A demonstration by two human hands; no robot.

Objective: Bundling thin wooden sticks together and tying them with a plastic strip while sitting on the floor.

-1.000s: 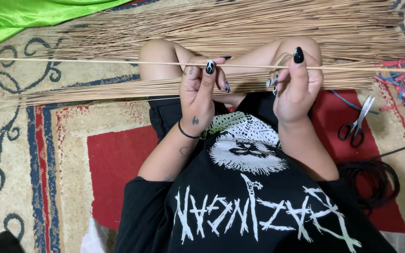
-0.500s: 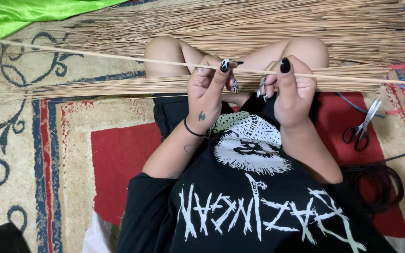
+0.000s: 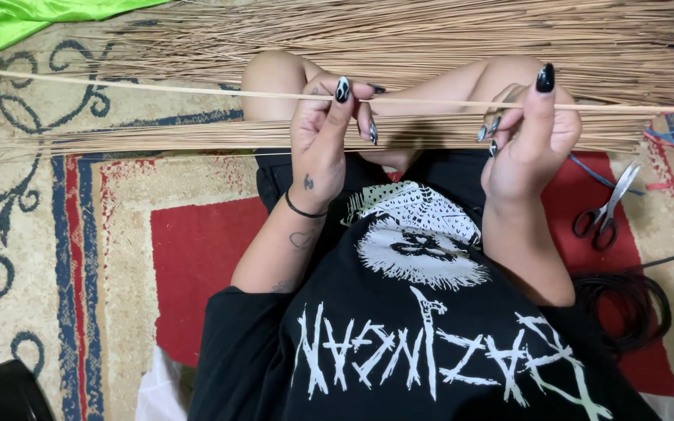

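Landmark: the single thin stick (image 3: 196, 87), a long pale stalk held level across the view from edge to edge.
Green cloth (image 3: 33, 19): bright green, above the stick's left end, at the top left corner.
Carpet (image 3: 118, 234): patterned beige, blue and red, on the floor below the stick, under the seated person.
Lower bundle (image 3: 157, 136): many like stalks laid flat just below the stick, across the person's lap.
Upper heap (image 3: 431, 35): a wide spread of the same stalks above the stick, beyond the knees.
Left hand (image 3: 323, 132): clenched on the stick near its middle, thumb and fingers pinching it, wrist below it.
Right hand (image 3: 528, 136): grasping the stick further right, thumb raised over it, fingers curled under.
Scissors (image 3: 606, 210): black-handled, on the carpet below the stick's right part, well apart from the right hand.
Black cord (image 3: 626, 308): coiled below the scissors.
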